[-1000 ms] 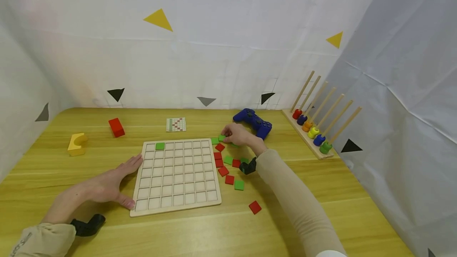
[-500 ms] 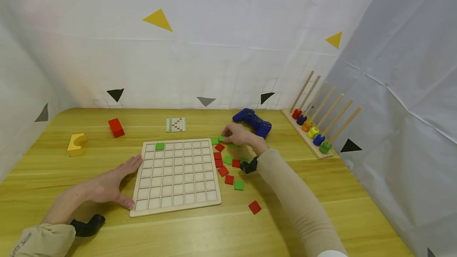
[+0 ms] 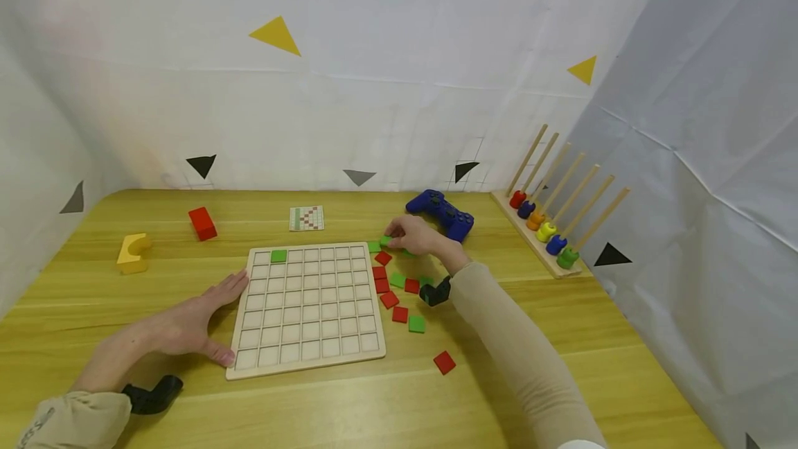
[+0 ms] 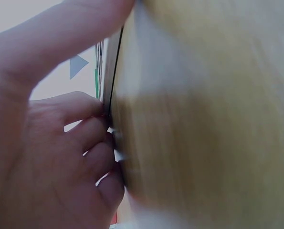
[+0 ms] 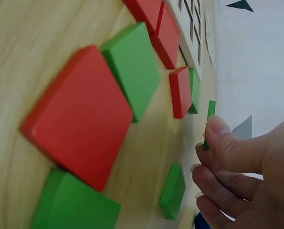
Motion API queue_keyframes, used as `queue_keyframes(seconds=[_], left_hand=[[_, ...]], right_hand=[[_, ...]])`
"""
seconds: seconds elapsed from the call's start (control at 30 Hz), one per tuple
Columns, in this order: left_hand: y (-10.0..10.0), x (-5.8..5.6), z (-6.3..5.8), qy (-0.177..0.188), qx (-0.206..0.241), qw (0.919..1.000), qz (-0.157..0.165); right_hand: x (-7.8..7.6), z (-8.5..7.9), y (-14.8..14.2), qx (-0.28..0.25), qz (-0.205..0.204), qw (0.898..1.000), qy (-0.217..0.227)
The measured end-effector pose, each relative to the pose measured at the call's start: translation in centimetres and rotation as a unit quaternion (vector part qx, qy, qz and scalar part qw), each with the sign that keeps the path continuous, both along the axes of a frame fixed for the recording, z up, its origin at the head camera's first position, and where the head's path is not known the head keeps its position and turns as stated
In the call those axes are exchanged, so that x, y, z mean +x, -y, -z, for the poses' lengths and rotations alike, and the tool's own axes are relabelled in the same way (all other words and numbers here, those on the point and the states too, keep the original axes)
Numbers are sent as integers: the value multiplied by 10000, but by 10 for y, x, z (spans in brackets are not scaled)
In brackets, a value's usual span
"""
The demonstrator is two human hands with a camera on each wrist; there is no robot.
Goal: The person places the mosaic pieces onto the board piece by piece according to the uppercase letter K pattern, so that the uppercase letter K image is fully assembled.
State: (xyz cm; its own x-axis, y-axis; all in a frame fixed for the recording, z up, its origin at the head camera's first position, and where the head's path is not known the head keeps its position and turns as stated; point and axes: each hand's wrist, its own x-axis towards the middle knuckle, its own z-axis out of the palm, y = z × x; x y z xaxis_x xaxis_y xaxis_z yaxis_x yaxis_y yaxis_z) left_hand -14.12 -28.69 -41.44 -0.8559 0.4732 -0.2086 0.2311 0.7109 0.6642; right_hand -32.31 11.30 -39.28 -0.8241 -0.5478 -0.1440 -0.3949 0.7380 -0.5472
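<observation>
My right hand (image 3: 414,234) pinches a small green square tile (image 5: 211,109) between thumb and forefinger, just past the far right corner of the wooden grid board (image 3: 312,364). Other red and green tiles lie along the board's right side, among them a red tile (image 5: 84,114) and a green tile (image 5: 134,69) seen close in the right wrist view. One green tile (image 3: 278,256) sits in a cell of the board's top row. Against the board's left edge rests my left hand (image 3: 187,324), fingers spread, its thumb at the near left corner.
A patterned grid card (image 3: 307,218) lies behind the board. Blue game controller (image 3: 440,215) stands close behind my right hand. A peg rack (image 3: 542,241) with coloured beads is at far right. A red block (image 3: 202,223) and a yellow arch block (image 3: 133,253) lie on the left.
</observation>
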Motion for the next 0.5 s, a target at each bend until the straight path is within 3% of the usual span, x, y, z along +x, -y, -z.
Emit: queue_keyframes(seconds=[0.3, 0.5], left_hand=[[1, 0, 0, 5, 25, 10000, 2], [1, -1, 1, -7, 28, 10000, 12]], right_hand=[[16, -15, 17, -211, -236, 9987, -400], [23, -14, 34, -150, -387, 9979, -507]])
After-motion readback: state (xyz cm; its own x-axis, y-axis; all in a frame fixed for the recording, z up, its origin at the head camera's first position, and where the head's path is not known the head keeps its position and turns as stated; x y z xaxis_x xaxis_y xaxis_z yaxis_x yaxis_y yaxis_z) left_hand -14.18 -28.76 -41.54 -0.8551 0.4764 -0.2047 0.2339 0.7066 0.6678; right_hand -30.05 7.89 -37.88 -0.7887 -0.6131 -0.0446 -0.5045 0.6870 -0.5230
